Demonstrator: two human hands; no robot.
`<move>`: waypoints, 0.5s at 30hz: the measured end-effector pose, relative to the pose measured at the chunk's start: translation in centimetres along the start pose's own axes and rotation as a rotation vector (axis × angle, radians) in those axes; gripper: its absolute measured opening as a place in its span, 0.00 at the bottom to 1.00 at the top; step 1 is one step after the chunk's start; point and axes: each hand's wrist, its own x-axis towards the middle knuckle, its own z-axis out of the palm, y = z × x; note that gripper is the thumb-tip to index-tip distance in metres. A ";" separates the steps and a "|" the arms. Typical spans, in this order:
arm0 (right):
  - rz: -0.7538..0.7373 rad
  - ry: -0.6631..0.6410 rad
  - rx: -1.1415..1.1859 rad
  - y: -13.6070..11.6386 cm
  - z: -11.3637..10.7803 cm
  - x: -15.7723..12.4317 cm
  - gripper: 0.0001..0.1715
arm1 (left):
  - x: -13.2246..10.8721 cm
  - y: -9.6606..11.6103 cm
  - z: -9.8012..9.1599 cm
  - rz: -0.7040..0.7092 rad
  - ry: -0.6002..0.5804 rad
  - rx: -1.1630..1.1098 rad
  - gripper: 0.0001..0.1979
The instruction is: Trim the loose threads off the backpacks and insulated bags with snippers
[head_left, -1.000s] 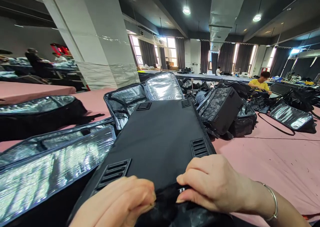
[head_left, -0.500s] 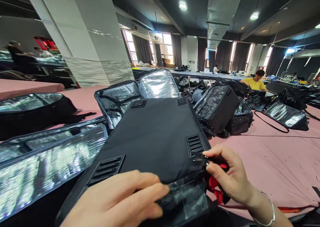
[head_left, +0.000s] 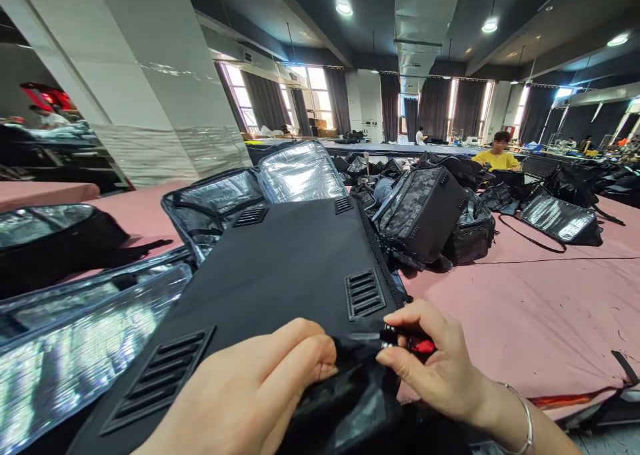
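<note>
A black insulated bag (head_left: 280, 268) lies with its flat base up, ribbed feet showing near the corners. My left hand (head_left: 260, 381) is closed on the near edge of the bag, its fingertips pinched into the dark fabric. In my right hand (head_left: 430, 361) is a pair of thread snips (head_left: 389, 337), black with red at the handle, gripped between thumb and fingers. The blades point left along the bag's near edge, close to the left fingertips. Whether they touch a thread is too small to make out.
Open bags with silver foil lining (head_left: 100, 348) lie at the left. Behind stands a camouflage bag (head_left: 415, 208) among a heap of others. Pink cloth (head_left: 525, 321) covers the table at the right. A person in yellow (head_left: 497, 158) sits farther back.
My right hand with the snips has shifted left, from beside the ribbed foot to the near edge. My left fingers have closed on the fabric. The view has turned slightly right.
</note>
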 end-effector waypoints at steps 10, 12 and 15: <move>-0.411 -0.179 -0.286 0.6 -0.9 1.6 0.16 | 0.4 -0.6 0.2 -0.044 0.015 -0.169 0.10; -0.408 -0.243 -0.324 0.5 -0.9 1.8 0.19 | 0.4 -0.6 0.1 -0.063 0.004 -0.146 0.11; -0.403 -0.300 -0.351 0.4 -1.0 2.1 0.20 | 0.4 -0.6 -0.1 -0.083 -0.020 -0.126 0.13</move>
